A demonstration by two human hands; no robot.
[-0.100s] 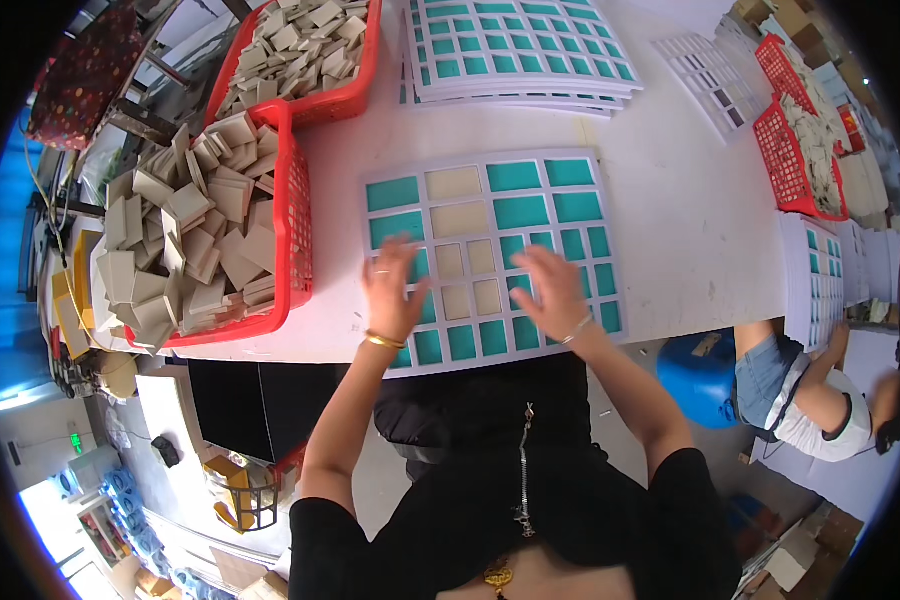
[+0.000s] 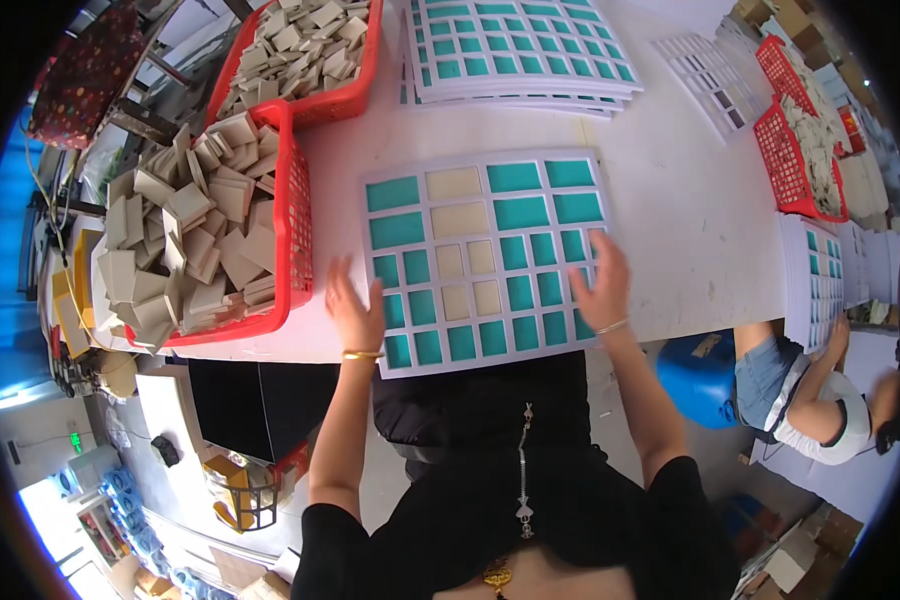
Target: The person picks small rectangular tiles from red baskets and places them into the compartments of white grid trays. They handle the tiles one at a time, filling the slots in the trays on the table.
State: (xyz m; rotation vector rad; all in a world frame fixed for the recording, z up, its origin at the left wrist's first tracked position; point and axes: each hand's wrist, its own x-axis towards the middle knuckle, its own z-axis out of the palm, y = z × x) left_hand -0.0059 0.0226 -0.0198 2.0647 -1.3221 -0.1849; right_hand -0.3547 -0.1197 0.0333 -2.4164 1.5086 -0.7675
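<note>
A white grid board (image 2: 423, 230) lies flat in front of me at the table's near edge. Teal fills most of its rectangular openings, while cream panels (image 2: 460, 220) of two sizes show in several openings left of the middle. My left hand (image 2: 357, 312) is at the board's left edge, fingers apart and nothing in them. At the opposite edge is my right hand (image 2: 602, 285), its fingers also apart and holding nothing. It partly covers the openings on that side. Whether either hand touches the board, I cannot tell.
A red basket (image 2: 292, 235) heaped with loose cream pieces stands at the left; another red basket (image 2: 355, 98) is behind it. Stacked teal-and-white boards (image 2: 520, 90) lie at the back. Farther right are a bare white grid (image 2: 710, 85), more red baskets (image 2: 770, 150) and a seated person (image 2: 820, 400).
Both hands have moved outward from over the board to its sides, the left hand leftward and the right hand rightward. The board has stayed in place.
</note>
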